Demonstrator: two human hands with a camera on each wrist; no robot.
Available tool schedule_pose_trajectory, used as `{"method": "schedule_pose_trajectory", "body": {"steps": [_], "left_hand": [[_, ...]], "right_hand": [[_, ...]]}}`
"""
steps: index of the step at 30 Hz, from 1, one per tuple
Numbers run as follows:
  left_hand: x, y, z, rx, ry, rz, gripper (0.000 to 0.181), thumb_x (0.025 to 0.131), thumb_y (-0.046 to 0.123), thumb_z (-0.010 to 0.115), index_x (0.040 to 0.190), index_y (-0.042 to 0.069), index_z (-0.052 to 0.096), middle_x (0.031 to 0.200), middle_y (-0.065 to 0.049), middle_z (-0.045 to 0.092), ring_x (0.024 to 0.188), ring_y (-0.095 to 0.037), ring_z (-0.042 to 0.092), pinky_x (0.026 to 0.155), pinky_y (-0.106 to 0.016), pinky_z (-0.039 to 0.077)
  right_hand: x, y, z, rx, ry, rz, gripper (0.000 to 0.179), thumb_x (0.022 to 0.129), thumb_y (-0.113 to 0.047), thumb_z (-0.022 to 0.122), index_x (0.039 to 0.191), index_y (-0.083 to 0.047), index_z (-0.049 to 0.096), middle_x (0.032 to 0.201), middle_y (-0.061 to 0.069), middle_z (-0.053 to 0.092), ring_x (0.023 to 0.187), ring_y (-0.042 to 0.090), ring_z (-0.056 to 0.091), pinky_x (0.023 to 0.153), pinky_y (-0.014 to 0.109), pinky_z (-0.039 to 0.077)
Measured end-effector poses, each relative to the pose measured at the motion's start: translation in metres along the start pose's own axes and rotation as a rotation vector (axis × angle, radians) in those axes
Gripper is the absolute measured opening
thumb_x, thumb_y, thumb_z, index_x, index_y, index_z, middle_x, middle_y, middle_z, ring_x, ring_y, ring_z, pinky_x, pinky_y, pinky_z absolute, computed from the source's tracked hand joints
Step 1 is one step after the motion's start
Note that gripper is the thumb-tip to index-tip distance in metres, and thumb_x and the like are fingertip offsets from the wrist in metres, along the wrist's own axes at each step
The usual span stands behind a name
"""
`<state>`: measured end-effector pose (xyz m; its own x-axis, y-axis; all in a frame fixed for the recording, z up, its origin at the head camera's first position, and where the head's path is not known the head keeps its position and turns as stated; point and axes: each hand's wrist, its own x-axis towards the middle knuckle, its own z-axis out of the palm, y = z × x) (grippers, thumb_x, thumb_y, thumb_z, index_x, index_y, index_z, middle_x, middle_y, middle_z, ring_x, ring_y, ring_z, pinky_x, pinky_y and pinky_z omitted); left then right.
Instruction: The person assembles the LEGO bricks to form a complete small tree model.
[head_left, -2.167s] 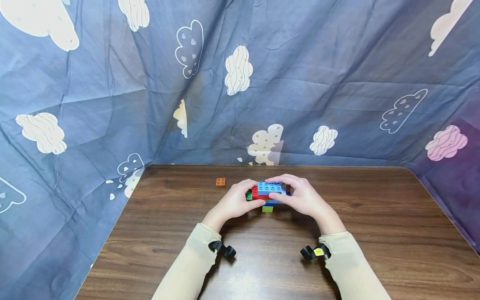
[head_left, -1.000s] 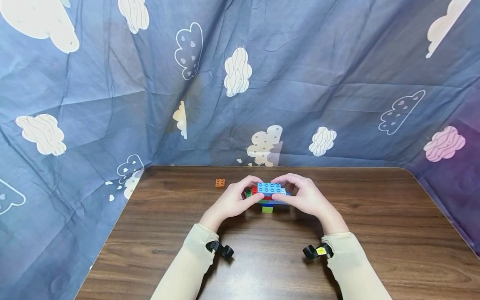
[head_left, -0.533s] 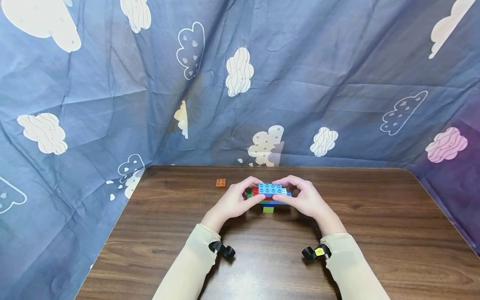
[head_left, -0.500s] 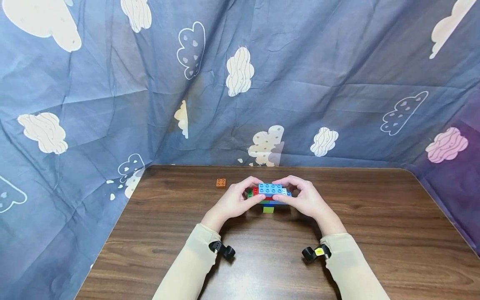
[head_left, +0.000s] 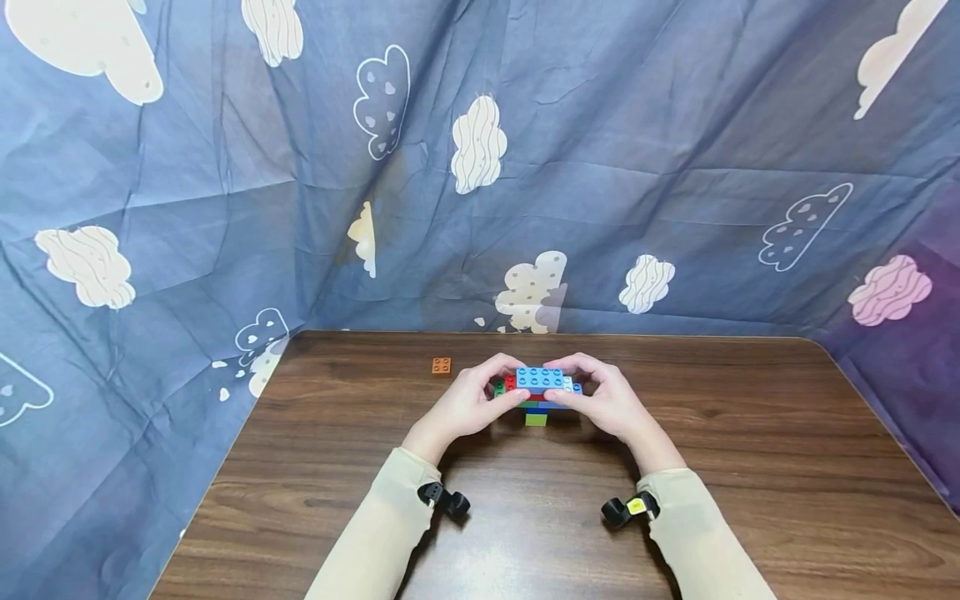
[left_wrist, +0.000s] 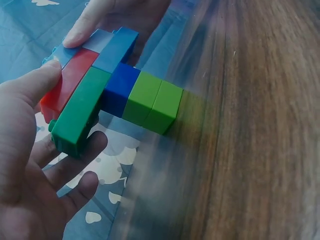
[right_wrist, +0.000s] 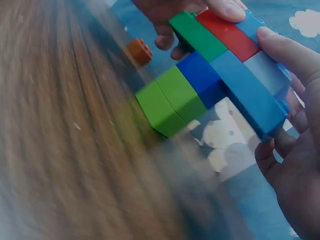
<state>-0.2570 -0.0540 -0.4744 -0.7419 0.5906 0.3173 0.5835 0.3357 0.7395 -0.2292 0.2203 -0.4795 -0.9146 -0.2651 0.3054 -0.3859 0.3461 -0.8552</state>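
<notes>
A stack of toy building bricks stands on the table between both hands. Two lime green bricks (left_wrist: 155, 102) form its foot, with a dark blue brick (left_wrist: 120, 90) above. Over that spread a green brick (left_wrist: 82, 110) and a blue brick (right_wrist: 247, 95), then a red brick (left_wrist: 74, 80) and a pale brick (right_wrist: 268, 72). Crowning it is a light blue brick (head_left: 538, 379). My left hand (head_left: 476, 398) grips this top brick from the left, thumb in front. From the right, my right hand (head_left: 606, 398) grips it the same way. The rear fingertips are partly hidden.
A small orange brick (head_left: 441, 365) lies on the wooden table (head_left: 360, 400), left of the stack and farther back. Behind the table hangs a blue cloth (head_left: 420, 225) with cloud prints. Each wrist carries a black camera (head_left: 453, 505).
My left hand has moved up, its thumb now at the front of the top brick. My right fingers have drawn back off that brick's studs. In the last half second little has shifted.
</notes>
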Motion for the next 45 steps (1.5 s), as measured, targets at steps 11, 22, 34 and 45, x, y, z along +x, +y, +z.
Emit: {"method": "schedule_pose_trajectory", "body": {"steps": [11,22,34,45], "left_hand": [[0.0,0.001,0.0,0.031,0.004,0.003,0.035,0.106,0.036,0.075,0.136,0.024,0.064,0.113,0.007,0.07,0.089,-0.017,0.062,0.074,-0.029,0.054],[-0.001,0.001,-0.004,0.028,0.0,-0.002,0.037,0.105,0.037,0.076,0.138,0.025,0.063,0.11,0.006,0.07,0.087,-0.014,0.061,0.072,-0.028,0.054],[-0.001,0.004,-0.017,0.005,-0.015,-0.019,0.04,0.102,0.033,0.079,0.136,0.018,0.066,0.113,0.004,0.076,0.09,-0.015,0.068,0.08,-0.032,0.058],[-0.009,-0.01,-0.048,-0.053,0.25,-0.035,0.025,0.104,0.018,0.076,0.128,0.012,0.071,0.11,-0.001,0.079,0.098,-0.018,0.074,0.08,-0.037,0.056]], "right_hand": [[0.0,0.005,0.003,0.069,-0.036,0.063,0.035,0.1,-0.019,0.083,0.133,-0.016,0.073,0.118,0.01,0.073,0.101,0.034,0.062,0.082,0.03,0.056],[0.0,0.013,0.012,0.199,-0.002,0.043,0.036,0.099,-0.011,0.083,0.133,-0.01,0.073,0.121,0.009,0.073,0.101,0.023,0.066,0.085,0.028,0.058],[-0.001,0.016,0.015,0.228,0.004,0.076,0.035,0.1,-0.012,0.082,0.134,-0.009,0.073,0.127,0.006,0.073,0.107,0.023,0.067,0.09,0.028,0.058],[-0.002,0.016,0.017,0.224,0.028,0.107,0.04,0.098,-0.013,0.084,0.135,-0.01,0.073,0.129,0.01,0.072,0.108,0.023,0.068,0.09,0.028,0.059]]}}
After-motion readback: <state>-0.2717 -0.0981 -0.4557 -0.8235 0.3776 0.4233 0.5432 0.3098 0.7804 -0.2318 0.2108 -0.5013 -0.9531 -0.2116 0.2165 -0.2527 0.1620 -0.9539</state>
